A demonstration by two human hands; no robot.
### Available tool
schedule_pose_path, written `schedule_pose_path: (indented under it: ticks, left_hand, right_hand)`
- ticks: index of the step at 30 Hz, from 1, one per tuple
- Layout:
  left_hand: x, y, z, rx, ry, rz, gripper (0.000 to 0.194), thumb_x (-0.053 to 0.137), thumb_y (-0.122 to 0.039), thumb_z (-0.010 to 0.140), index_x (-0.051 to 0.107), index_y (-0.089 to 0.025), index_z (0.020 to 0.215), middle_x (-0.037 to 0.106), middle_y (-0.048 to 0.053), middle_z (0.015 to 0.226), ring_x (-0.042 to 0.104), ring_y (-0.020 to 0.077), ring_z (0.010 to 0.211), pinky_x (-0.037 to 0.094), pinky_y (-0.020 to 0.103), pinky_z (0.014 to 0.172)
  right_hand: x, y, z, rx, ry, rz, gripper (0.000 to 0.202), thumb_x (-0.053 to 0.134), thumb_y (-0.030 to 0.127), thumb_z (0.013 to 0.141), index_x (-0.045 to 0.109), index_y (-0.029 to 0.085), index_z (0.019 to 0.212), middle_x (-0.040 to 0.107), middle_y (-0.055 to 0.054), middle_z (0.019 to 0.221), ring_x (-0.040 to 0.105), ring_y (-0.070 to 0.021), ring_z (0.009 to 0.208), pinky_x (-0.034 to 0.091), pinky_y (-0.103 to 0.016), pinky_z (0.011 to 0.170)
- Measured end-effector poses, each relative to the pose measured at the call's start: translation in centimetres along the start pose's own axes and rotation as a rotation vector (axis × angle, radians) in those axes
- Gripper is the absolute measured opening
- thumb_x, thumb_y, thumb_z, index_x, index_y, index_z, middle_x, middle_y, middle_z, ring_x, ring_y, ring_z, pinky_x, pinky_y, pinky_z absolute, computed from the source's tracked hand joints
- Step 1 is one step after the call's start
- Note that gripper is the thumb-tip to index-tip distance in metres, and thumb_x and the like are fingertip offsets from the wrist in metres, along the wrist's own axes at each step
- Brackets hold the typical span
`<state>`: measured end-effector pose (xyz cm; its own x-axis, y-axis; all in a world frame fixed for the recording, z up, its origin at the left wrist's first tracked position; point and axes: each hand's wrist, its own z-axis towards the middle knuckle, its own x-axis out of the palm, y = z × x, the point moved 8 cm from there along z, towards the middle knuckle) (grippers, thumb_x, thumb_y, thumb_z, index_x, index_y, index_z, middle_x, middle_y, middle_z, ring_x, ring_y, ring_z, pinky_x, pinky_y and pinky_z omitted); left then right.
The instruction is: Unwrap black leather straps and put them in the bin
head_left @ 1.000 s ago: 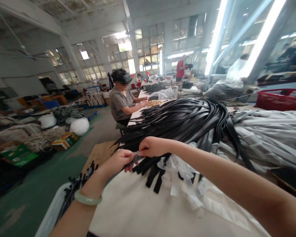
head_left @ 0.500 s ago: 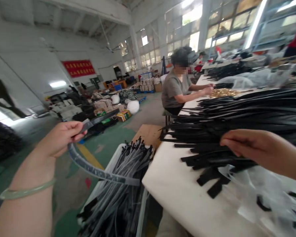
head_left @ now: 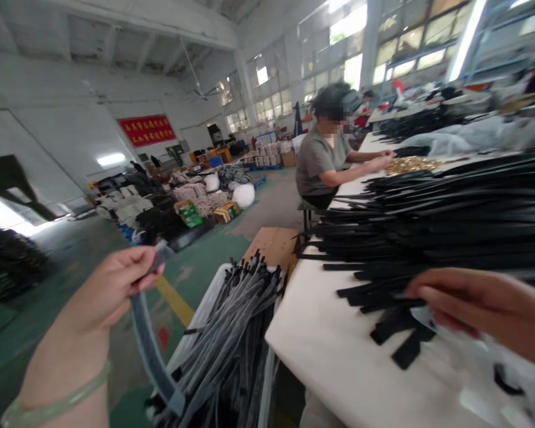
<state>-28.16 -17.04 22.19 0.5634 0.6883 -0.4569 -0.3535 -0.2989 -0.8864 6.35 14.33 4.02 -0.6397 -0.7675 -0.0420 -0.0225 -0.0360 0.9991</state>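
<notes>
My left hand [head_left: 120,282] is closed on a black strap in a clear plastic sleeve [head_left: 154,351]. The sleeved strap curves down from my fingers, its lower end hanging over a white bin [head_left: 205,303] full of similar sleeved straps [head_left: 232,339]. A dark, blurred end also sticks out past my fingertips. On the right, my right hand [head_left: 477,303] is pinched at the edge of a heap of black straps [head_left: 428,226], just above loose clear plastic sleeves [head_left: 472,380]. What its fingers hold, if anything, is hidden.
A white-topped table [head_left: 321,339] carries the straps, with small gold-coloured pieces [head_left: 412,165] farther along. Across from me a seated person [head_left: 325,154] works at its edge. A cardboard box [head_left: 274,244] stands behind the bin. Stacked goods [head_left: 196,199] lie on the floor beyond.
The sleeved strap in my left hand has swung from stretching out to the right to hanging down. My left hand is slightly lower; my right hand has moved down toward the plastic sleeves.
</notes>
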Motion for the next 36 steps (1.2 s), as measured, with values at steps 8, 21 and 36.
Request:
schedule_pose_path:
  ticks: [8, 21, 36]
  left_hand:
    - [16.9, 2.0, -0.1, -0.018, 0.541, 0.146, 0.064, 0.057, -0.08, 0.066, 0.052, -0.016, 0.06, 0.042, -0.004, 0.054, 0.03, 0.008, 0.049, 0.02, 0.019, 0.046]
    - [24.0, 0.6, 2.4, 0.06, 0.718, 0.045, 0.055, 0.061, -0.068, 0.074, 0.064, -0.013, 0.075, 0.064, 0.003, 0.058, 0.054, 0.0135, 0.05, 0.037, 0.024, 0.052]
    - [7.5, 5.0, 0.9, -0.071, 0.176, 0.12, 0.066, 0.058, -0.081, 0.065, 0.057, -0.015, 0.068, 0.04, -0.008, 0.048, 0.028, 0.0071, 0.044, 0.019, 0.018, 0.042]
  right_hand:
    - [13.9, 1.6, 3.6, 0.173, 0.254, 1.064, 0.059, 0.072, 0.063, 0.073, 0.058, 0.021, 0.111, 0.055, 0.006, 0.064, 0.038, -0.0034, 0.046, 0.039, -0.012, 0.042]
    - [8.8, 6.4, 3.8, -0.27, -0.166, 0.571, 0.045, 0.067, 0.056, 0.08, 0.07, 0.012, 0.091, 0.05, 0.006, 0.049, 0.03, -0.0046, 0.037, 0.034, -0.017, 0.033]
    - [9.5, 2.5, 0.2, -0.047, 0.022, 0.194, 0.069, 0.068, 0.054, 0.079, 0.051, 0.013, 0.131, 0.058, 0.005, 0.058, 0.045, -0.0071, 0.04, 0.052, -0.023, 0.04]
